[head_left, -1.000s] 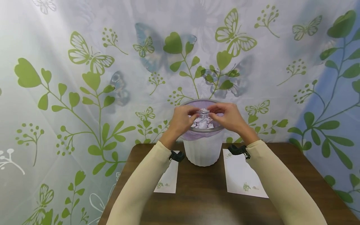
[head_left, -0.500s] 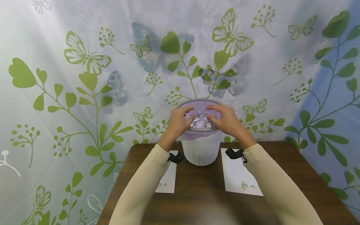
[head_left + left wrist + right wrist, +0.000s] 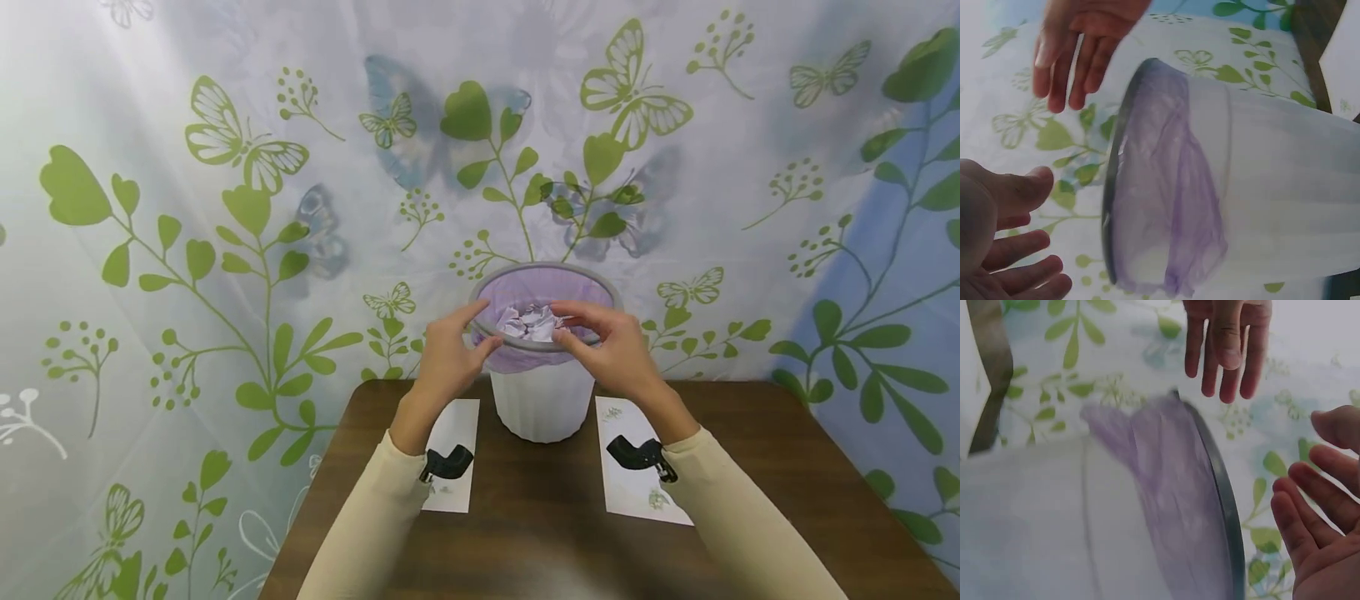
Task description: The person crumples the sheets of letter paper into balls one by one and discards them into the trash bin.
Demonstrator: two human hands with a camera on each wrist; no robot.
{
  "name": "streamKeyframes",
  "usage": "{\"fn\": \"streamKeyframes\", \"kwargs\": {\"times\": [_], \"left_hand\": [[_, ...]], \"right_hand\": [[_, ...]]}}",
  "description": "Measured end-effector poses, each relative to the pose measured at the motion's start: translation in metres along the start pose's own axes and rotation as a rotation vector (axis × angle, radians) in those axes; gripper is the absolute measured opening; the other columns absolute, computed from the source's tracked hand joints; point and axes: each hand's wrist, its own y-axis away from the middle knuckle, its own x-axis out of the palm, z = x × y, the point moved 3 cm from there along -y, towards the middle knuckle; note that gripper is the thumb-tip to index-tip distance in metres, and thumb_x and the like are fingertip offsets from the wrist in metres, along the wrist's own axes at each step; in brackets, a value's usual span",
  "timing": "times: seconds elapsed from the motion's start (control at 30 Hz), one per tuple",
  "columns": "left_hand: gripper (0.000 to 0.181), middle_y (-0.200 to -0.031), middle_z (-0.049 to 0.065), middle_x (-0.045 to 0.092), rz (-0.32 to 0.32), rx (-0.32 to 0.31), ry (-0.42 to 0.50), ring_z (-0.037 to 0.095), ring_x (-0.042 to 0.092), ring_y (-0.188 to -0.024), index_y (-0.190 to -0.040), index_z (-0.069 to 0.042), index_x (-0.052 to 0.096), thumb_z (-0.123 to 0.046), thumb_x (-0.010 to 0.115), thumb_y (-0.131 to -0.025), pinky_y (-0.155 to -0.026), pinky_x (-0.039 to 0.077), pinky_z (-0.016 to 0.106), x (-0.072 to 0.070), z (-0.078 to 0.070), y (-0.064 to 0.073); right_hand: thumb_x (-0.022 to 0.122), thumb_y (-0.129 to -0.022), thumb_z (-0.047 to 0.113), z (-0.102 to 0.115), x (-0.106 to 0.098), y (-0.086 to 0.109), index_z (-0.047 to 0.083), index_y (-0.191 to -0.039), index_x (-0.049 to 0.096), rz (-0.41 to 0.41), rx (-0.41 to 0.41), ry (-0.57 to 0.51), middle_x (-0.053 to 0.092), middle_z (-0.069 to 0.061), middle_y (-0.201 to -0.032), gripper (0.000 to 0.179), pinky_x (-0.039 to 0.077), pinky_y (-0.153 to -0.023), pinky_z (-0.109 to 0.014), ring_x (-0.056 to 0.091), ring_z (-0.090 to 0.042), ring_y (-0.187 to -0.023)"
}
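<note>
My left hand [image 3: 447, 354] hovers at the left side of a white wastebasket [image 3: 542, 408], its fingers and thumb spread and holding nothing. On the other side my right hand [image 3: 615, 350] is above the near right rim, fingers apart from the thumb. Crumpled white paper [image 3: 532, 325] lies inside the wastebasket, partly hidden by the rim and my right fingers. A purple bag [image 3: 573, 287] lines it and folds over the grey rim. Both wrist views show the hands apart from each other, with air between them and the lined rim [image 3: 1116, 156].
The wastebasket stands near the back of a brown wooden table [image 3: 540, 533]. One printed white sheet [image 3: 461, 425] lies to its left and another sheet [image 3: 630, 492] to its right. Behind hangs a curtain [image 3: 337, 250] with leaves and butterflies.
One second ago both hands pinched a shiny, see-through thing over the crumpled paper. They let it go, then moved apart, the left hand shifting left and nearer to me.
</note>
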Motion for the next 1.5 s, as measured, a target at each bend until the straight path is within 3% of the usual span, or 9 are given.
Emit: {"fn": "streamKeyframes", "kwargs": {"times": [0.03,0.13,0.27,0.43,0.6,0.8,1.1,1.3,1.5], "left_hand": [[0.06,-0.142,0.02,0.072,0.0,-0.008,-0.001,0.039,0.068,-0.135,-0.145,0.001,0.068,-0.009,0.091,-0.09,-0.113,0.057,0.051,-0.004,0.0,0.005],[0.066,-0.144,0.02,0.071,0.004,-0.021,-0.008,0.039,0.068,-0.135,-0.148,-0.001,0.066,-0.013,0.092,-0.089,-0.112,0.057,0.053,-0.016,0.003,0.019],[0.071,-0.149,0.017,0.069,0.037,-0.067,-0.04,0.038,0.067,-0.136,-0.153,-0.005,0.063,-0.017,0.093,-0.089,-0.109,0.058,0.055,-0.029,0.009,0.041],[0.077,-0.155,0.016,0.064,0.059,-0.145,-0.06,0.037,0.061,-0.144,-0.156,-0.007,0.06,-0.021,0.094,-0.089,-0.114,0.054,0.057,-0.044,0.018,0.071],[0.076,-0.155,0.018,0.063,0.064,-0.25,-0.084,0.04,0.06,-0.144,-0.156,-0.005,0.059,-0.02,0.093,-0.09,-0.114,0.054,0.059,-0.052,0.034,0.103],[0.071,-0.152,0.02,0.066,0.063,-0.348,-0.135,0.043,0.062,-0.141,-0.152,0.0,0.062,-0.018,0.092,-0.091,-0.113,0.054,0.06,-0.046,0.061,0.141],[0.064,-0.144,0.028,0.069,0.053,-0.404,-0.216,0.051,0.066,-0.134,-0.143,0.007,0.065,-0.012,0.092,-0.089,-0.111,0.054,0.063,-0.037,0.093,0.193],[0.062,-0.139,0.032,0.07,0.064,-0.449,-0.268,0.059,0.061,-0.134,-0.137,0.009,0.068,-0.015,0.094,-0.086,-0.108,0.052,0.071,-0.02,0.116,0.222],[0.062,-0.143,0.037,0.065,0.115,-0.529,-0.291,0.064,0.053,-0.139,-0.136,0.012,0.066,-0.02,0.092,-0.09,-0.112,0.047,0.075,-0.001,0.139,0.242]], "right_hand": [[0.081,-0.097,0.002,0.002,0.003,0.003,0.007,-0.136,0.076,0.011,0.003,-0.053,0.078,-0.013,-0.133,0.04,0.057,-0.102,-0.018,0.075,-0.015,-0.116],[0.08,-0.095,-0.005,0.008,0.012,0.011,0.0,-0.137,0.073,0.05,-0.008,-0.179,0.075,-0.019,-0.135,0.043,0.06,-0.104,-0.027,0.074,-0.013,-0.119],[0.082,-0.093,-0.006,0.01,0.027,0.023,-0.002,-0.137,0.072,0.105,-0.039,-0.214,0.074,-0.024,-0.136,0.045,0.06,-0.106,-0.031,0.074,-0.029,-0.122],[0.085,-0.093,0.001,0.009,0.051,0.038,0.006,-0.138,0.075,0.159,-0.069,-0.156,0.076,-0.016,-0.136,0.047,0.058,-0.108,-0.03,0.074,-0.025,-0.122],[0.088,-0.094,0.014,0.003,0.082,0.05,0.015,-0.137,0.077,0.22,-0.109,-0.036,0.079,-0.003,-0.134,0.045,0.062,-0.102,-0.042,0.077,-0.021,-0.115],[0.088,-0.095,0.021,-0.018,0.124,0.059,0.015,-0.137,0.076,0.332,-0.097,0.048,0.081,0.0,-0.128,0.044,0.063,-0.1,-0.043,0.077,-0.02,-0.113],[0.083,-0.099,0.03,-0.058,0.171,0.07,0.012,-0.143,0.072,0.452,0.033,0.131,0.078,-0.006,-0.135,0.049,0.062,-0.104,-0.046,0.075,-0.025,-0.12],[0.081,-0.1,0.033,-0.072,0.192,0.074,0.012,-0.147,0.069,0.514,0.086,0.179,0.075,-0.006,-0.142,0.053,0.06,-0.108,-0.046,0.074,-0.027,-0.125],[0.081,-0.101,0.031,-0.08,0.207,0.077,0.009,-0.145,0.07,0.527,0.094,0.181,0.075,-0.007,-0.142,0.051,0.062,-0.102,-0.044,0.075,-0.026,-0.118]]}}
